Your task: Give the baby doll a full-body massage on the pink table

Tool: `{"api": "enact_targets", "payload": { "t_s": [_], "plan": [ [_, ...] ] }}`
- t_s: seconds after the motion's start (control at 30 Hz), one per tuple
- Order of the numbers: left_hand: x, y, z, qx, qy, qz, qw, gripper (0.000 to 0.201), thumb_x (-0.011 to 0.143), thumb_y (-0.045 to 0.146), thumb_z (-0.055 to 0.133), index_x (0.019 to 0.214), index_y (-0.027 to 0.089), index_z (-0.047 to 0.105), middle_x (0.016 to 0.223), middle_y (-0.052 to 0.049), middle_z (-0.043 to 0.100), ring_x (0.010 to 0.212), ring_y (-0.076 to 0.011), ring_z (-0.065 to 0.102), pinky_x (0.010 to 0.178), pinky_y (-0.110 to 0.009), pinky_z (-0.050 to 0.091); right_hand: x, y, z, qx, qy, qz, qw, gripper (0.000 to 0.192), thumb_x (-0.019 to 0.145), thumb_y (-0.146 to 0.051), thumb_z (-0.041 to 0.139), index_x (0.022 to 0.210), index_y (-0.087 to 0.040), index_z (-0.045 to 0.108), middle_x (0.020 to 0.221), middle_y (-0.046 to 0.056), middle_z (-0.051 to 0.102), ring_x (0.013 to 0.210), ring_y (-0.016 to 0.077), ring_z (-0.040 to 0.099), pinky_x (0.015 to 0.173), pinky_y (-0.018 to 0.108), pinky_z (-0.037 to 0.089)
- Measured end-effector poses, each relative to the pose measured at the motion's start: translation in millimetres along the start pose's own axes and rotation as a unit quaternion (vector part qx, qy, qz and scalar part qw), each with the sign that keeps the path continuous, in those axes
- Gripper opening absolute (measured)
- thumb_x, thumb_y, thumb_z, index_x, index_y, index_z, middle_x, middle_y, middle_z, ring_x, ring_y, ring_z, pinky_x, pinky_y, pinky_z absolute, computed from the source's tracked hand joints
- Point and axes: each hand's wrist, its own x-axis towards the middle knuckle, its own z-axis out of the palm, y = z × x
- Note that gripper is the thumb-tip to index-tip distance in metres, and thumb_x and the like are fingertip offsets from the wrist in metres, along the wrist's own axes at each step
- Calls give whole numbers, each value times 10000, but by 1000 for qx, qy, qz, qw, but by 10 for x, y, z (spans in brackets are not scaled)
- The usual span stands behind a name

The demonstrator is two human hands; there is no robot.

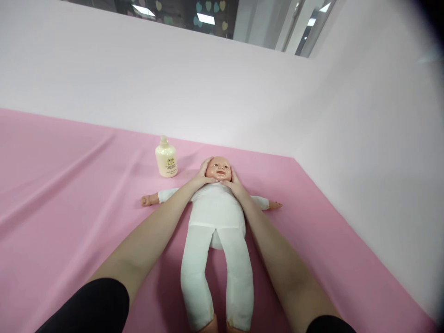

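So at the bottom middle of the frame you've got the doll (pixel 215 231) lying flat on its back on the pink surface (pixel 69 194), legs closest, arms out sideways. Further up, the left hand (pixel 200 175) and right hand (pixel 236 185) cup its head from either side, each grip spread and resting on the cheeks. Just past that, upper left of the head, a cream bottle (pixel 166 159) stands upright near the white wall (pixel 243 92).

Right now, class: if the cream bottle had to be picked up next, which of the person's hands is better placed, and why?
Probably the left hand. It cups the side of the doll's head that faces the bottle, which stands just beyond it. The right hand would have to cross over the doll.
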Motion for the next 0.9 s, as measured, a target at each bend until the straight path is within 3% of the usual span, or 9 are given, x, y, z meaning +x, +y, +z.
{"api": "enact_targets", "payload": {
  "t_s": [0.27,0.5,0.73,0.9],
  "plan": [
    [16,-29,-16,28,-4,10,1000,1134,514,271,829,1486,287,245,1560,-70,216,1416,-334,265,1168,-433,249,20,40,-8,13,1,18,1000,1107,610,-312,781,1524,-265,158,1467,38,445,1337,286,441,1129,449,346],
    [52,-62,-41,3,-4,3,1000,1089,489,157,733,1472,272,279,1559,-40,216,1429,-348,219,1172,-424,242,53,28,11,28,24,15,999,977,587,-179,613,1493,-265,259,1511,-9,375,1380,252,370,1155,386,308],
    [20,-3,8,-65,12,-46,997,1006,472,61,504,1433,318,348,1538,18,287,1349,-299,393,1067,-360,413,30,-51,50,72,45,18,996,939,520,-142,511,1443,-209,355,1452,0,460,1356,250,399,1143,357,324],
    [-6,47,52,-98,37,-77,991,1040,430,51,463,1430,313,349,1519,10,330,1209,-258,538,827,-262,539,41,-31,53,95,39,-3,995,903,499,-138,462,1393,-255,421,1397,-37,524,1323,232,441,1125,377,352]
  ]
}}
